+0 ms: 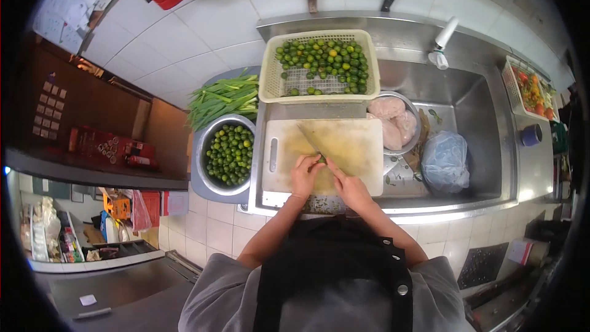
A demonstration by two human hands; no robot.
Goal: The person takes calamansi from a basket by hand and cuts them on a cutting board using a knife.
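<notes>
Over the cutting board [362, 166], the left hand [303, 177] pinches a small green lime [322, 160]; the right hand [351, 189] grips the knife [311, 140] by its handle. The lime looks light, firm and slick-skinned, probably best held by its sides, fingertips clear of the edge.

We hold both bare arms out in front of our body, elbows bent outward, so that our left forearm [270, 229] and right forearm [388, 227] slant inward toward each other. Our 2 hands come close together at the middle. Our left hand [303, 176] is bent, its fingers drawn in to a pinch, while our right hand [349, 188] angles forward and leftward, fingers closed in a grip, its fingertips near the left ones.
</notes>
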